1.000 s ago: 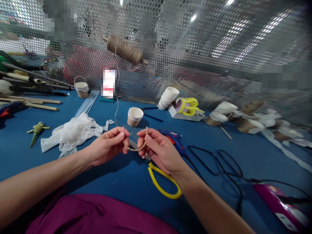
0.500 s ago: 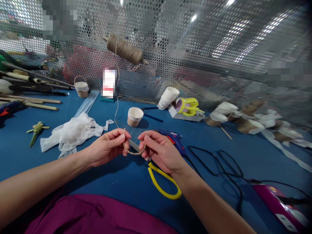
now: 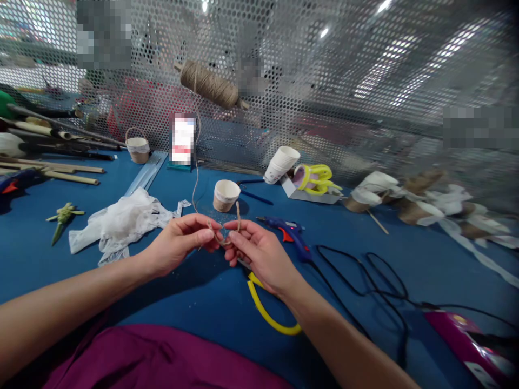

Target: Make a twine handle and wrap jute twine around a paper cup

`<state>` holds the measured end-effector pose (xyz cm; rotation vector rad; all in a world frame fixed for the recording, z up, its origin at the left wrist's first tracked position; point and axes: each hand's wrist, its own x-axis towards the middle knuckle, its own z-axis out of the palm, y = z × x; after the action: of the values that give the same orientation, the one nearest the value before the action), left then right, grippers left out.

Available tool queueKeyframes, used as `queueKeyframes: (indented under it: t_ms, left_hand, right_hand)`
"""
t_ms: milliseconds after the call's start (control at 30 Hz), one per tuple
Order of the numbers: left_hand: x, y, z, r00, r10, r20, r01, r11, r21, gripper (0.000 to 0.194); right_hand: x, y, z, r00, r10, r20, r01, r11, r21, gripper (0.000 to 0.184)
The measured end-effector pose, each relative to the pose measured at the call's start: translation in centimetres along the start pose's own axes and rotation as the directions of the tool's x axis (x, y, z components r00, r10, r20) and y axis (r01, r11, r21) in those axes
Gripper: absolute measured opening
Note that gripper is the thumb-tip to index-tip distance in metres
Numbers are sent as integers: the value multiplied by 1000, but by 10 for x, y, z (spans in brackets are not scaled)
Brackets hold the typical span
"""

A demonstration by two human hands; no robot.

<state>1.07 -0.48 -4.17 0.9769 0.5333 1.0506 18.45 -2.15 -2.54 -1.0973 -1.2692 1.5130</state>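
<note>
Between my two hands a short piece of brown twine (image 3: 238, 212) bends into a curve, one end sticking up above the right fingers. My left hand (image 3: 190, 235) pinches it on one side, and my right hand (image 3: 257, 248) pinches the other, their fingertips almost meeting. Just beyond them stands a small paper cup (image 3: 226, 197) wrapped in brown twine with a white lace rim. Yellow-handled scissors (image 3: 270, 313) lie under my right hand, their blades mostly hidden. A blue glue gun (image 3: 294, 232) with a red trigger rests to the right of that hand.
A twine spool (image 3: 208, 84) hangs on the perforated screen, its strand trailing down. White lace (image 3: 121, 221) lies left, with a handled cup (image 3: 138, 150) behind. Stacked paper cups (image 3: 281, 163), tape in a box (image 3: 312, 181), a black cord (image 3: 357, 283) and a magenta power strip (image 3: 466, 346) are right.
My hands have come closer together, and the twine's curve is narrower. Its right end now rises above my right fingers. The view has shifted slightly.
</note>
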Motion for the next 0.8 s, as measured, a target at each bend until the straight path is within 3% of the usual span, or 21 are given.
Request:
queueKeyframes:
  t_ms: [133, 267, 467, 800]
  left_hand:
    - [-2, 3, 1, 997, 78, 27, -80, 993, 85, 10]
    - [-2, 4, 0, 991, 91, 94, -104, 986, 133, 10]
    - [0, 5, 0, 996, 9, 89, -15, 998, 61, 19]
    - [-1, 3, -1, 990, -67, 127, 58, 995, 76, 18]
  right_hand:
    - [0, 1, 0, 999, 34, 20, -34, 999, -28, 25]
    - [0, 0, 0, 1000, -9, -2, 9, 995, -101, 30]
    - [-1, -6, -3, 992, -110, -56, 88, 949, -304, 20]
    - [-3, -11, -2, 998, -55, -22, 45, 944, -327, 16]
